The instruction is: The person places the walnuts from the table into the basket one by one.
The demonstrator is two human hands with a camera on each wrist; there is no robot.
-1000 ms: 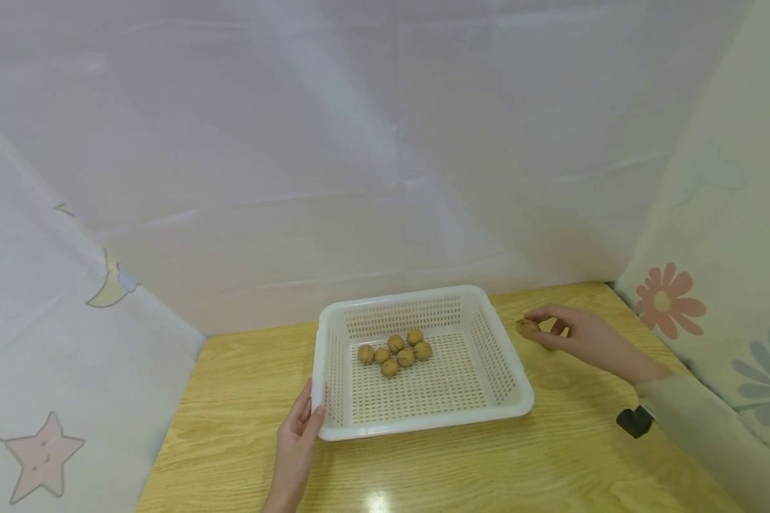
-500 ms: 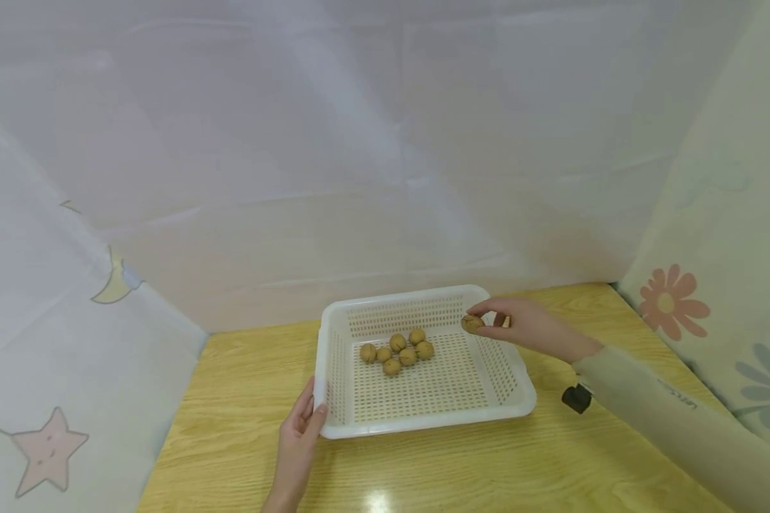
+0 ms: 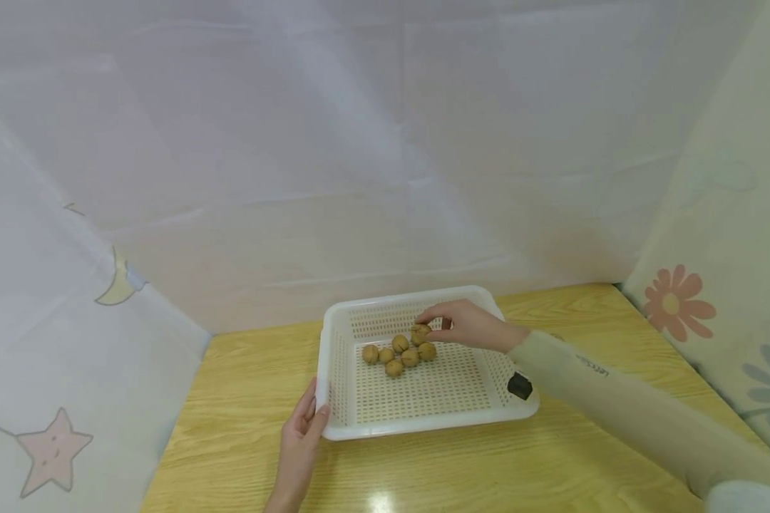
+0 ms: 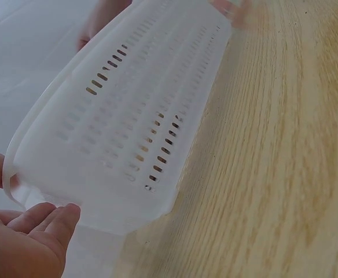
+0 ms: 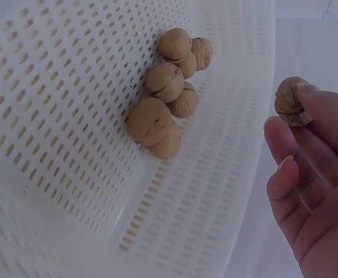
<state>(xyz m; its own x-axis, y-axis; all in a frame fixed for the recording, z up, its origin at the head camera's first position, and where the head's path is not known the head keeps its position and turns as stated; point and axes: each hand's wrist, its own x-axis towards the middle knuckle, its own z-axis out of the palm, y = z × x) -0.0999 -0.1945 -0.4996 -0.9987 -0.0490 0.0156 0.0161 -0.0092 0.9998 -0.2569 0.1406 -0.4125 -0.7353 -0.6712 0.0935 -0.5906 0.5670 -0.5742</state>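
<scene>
A white plastic basket with slotted walls stands on the table, several walnuts clustered in its far left part. My left hand grips the basket's left rim near the front corner, thumb on top; the left wrist view shows its fingers beneath the rim. Over the far side of the basket, my right hand pinches a walnut between thumb and fingers. In the head view that walnut overlaps the rearmost one in the cluster.
The basket rests on a light wood-grain table. A pale cloth wall rises behind the table, with printed cloth on both sides. A small black device hangs under the right wrist.
My right hand has carried the walnut leftward, from the table right of the basket to above the cluster inside. My left hand keeps its grip on the rim.
</scene>
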